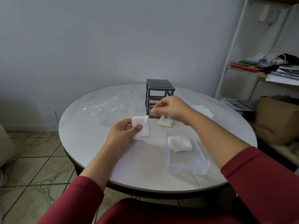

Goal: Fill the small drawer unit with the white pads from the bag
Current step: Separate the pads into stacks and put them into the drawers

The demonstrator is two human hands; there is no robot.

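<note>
Left of drawer unit [159,97]: clear bag [110,107]. Front-left, left hand [124,131] pinches white pad [141,126] between thumb and fingers. At unit's front, right hand [171,109], fingers curled; grip blurred, cannot tell. Front-right: loose clear drawer [187,168] holding pads [178,143].

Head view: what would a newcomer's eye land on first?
The left hand holds a white pad over the middle of the table; the right hand reaches to the lower front of the dark drawer unit, its grasp blurred. Nearer, to the right, a clear drawer sits out with pads inside.
</note>
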